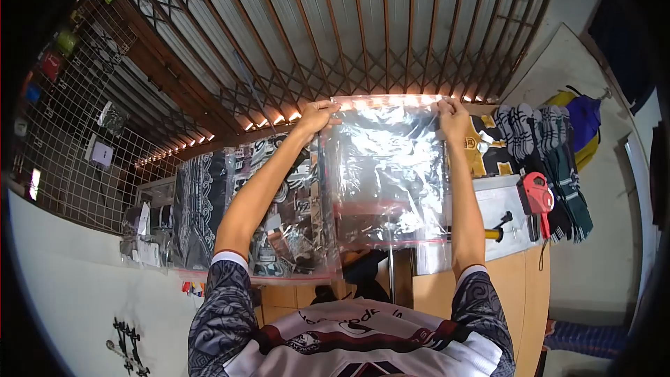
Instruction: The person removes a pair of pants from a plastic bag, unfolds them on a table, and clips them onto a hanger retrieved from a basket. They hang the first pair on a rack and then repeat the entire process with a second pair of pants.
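Observation:
A clear plastic bag (392, 178) is stretched out in front of me, glossy with reflections, a red line along its lower edge. My left hand (317, 119) is closed on its top left corner. At the top right corner, the fingers of my right hand (453, 120) pinch the film. Dark shapes show through the upper part of the bag. Left of it, under my left forearm, lies a clear-wrapped stack of printed cloth (293, 213) in black, grey and brown. Beside that is a wrapped black cloth with a white pattern (201, 206).
A red tape dispenser (536, 194) and a yellow-handled tool (493, 234) lie on the right. Behind them are grey striped socks (520, 129) and dark green fringed cloth (574, 195). A folding metal gate (363, 28) closes off the far side; a wire grid (70, 119) stands left.

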`<state>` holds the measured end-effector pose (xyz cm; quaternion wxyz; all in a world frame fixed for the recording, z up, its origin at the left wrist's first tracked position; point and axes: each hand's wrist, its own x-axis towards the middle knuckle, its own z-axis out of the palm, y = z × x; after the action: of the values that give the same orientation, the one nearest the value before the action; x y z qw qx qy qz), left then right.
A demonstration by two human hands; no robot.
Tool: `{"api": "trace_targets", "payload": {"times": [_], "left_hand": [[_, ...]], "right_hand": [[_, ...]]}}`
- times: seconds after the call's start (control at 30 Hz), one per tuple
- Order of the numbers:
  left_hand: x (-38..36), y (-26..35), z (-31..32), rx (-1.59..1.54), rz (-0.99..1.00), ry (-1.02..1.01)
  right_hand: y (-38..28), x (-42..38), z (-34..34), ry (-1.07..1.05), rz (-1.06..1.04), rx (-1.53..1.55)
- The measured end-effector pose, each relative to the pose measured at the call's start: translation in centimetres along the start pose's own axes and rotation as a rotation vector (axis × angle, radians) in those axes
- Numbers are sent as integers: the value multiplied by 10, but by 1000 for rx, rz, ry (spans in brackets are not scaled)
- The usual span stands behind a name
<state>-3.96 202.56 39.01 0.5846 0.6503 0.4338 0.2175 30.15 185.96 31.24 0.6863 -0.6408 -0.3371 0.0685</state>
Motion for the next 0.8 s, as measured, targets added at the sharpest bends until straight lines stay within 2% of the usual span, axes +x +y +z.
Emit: {"api": "trace_targets", "payload": {"times": [0.07,0.13,0.2,0.27,0.4,0.6,0.7,0.8], "left_hand": [[25,-7,2,-61,-100,24],[63,-35,-3,-116,-156,30],[89,-52,-3,-124,-206,46],[114,-69,-3,-105,-249,60],[156,-91,-14,-15,-333,102],[171,-110,-18,94,-382,191],[181,-113,-19,566,-298,48],[121,-75,21,936,319,152]], "right_hand": [[-31,-19,24,199,-270,-320],[-50,-47,34,58,-226,-418],[-45,-86,49,-33,-292,-409],[-34,-133,61,-182,-224,-458],[-25,-214,80,-442,42,-683],[-21,-271,85,-618,105,-724],[-20,-278,80,-589,107,-632],[-31,-268,70,-484,22,-578]]}}
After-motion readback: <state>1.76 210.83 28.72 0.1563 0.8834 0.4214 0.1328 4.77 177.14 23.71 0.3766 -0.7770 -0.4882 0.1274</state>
